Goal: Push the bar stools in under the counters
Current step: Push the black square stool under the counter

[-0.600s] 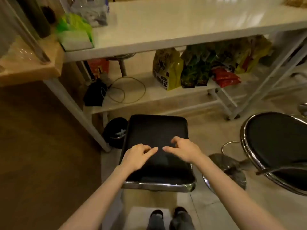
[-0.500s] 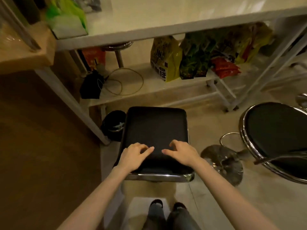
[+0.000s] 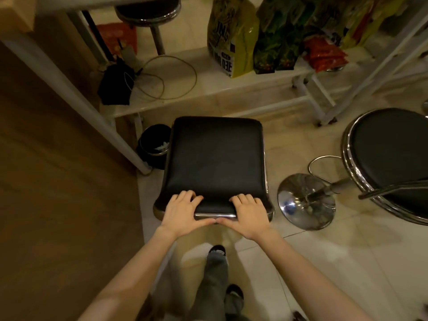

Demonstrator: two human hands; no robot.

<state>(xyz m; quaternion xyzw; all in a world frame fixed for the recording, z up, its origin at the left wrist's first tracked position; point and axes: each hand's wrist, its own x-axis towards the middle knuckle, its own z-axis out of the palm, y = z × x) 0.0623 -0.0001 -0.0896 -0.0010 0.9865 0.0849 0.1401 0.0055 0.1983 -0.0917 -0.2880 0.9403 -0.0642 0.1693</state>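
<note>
A square black bar stool (image 3: 216, 156) with a chrome rim stands in front of me, just short of the white counter's lower shelf (image 3: 208, 84). My left hand (image 3: 183, 212) and my right hand (image 3: 249, 213) clasp the seat's near edge, fingers on top and thumbs under the chrome lip, thumbs almost touching. A round black stool (image 3: 391, 156) with a chrome rim stands at the right, its chrome base (image 3: 306, 201) on the tiles. A third round stool (image 3: 148, 8) sits under the counter at the top.
A small black bin (image 3: 154, 147) stands by the counter's white leg (image 3: 76, 98). The shelf carries snack bags (image 3: 231, 35), a cable loop (image 3: 166, 77) and a black pouch (image 3: 114, 85). A wooden panel (image 3: 58, 181) fills the left. My feet (image 3: 217, 251) stand on the tiles.
My hands have slid from flat on the seat top back to its near edge and now clasp it. The view has tipped down and come closer to the counter.
</note>
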